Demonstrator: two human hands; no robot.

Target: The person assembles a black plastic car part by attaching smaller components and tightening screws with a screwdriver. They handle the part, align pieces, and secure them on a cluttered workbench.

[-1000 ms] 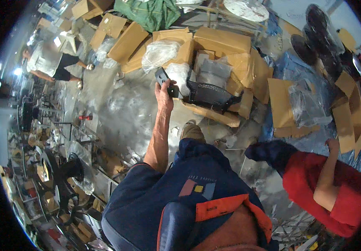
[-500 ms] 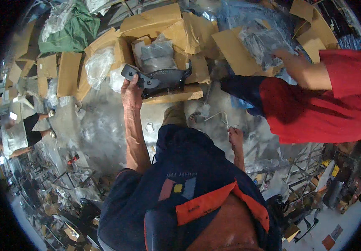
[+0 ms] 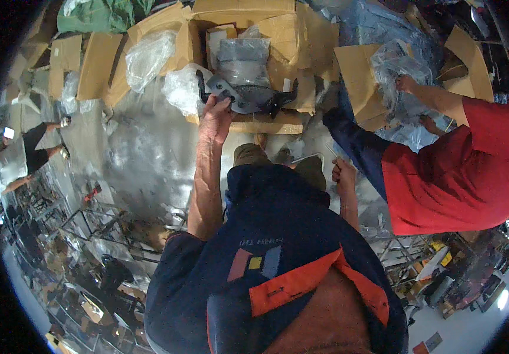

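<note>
My left hand (image 3: 215, 120) grips a dark curved plastic-looking part (image 3: 248, 99) with upturned black ends and a grey plate at its left. The part is held over the front of an open cardboard box (image 3: 269, 125). Inside that box lies a grey package in clear wrap (image 3: 244, 59). Lower and to the right, my right hand (image 3: 343, 174) is closed around a thin, light-coloured bent rod (image 3: 332, 151). Most of the rod's lower length is hard to make out against the floor and my clothes.
A co-worker in a red shirt (image 3: 449, 171) leans in at the right, one hand on clear plastic (image 3: 402, 65) over another carton (image 3: 357, 79). Clear bags (image 3: 151, 56) lie left of my box. Another person (image 3: 15, 159) stands far left. Metal racks (image 3: 89, 224) are behind me.
The dark part has turned, so both its upturned ends now show. My view has shifted, with the box appearing higher and further right. The co-worker's second hand has come into sight.
</note>
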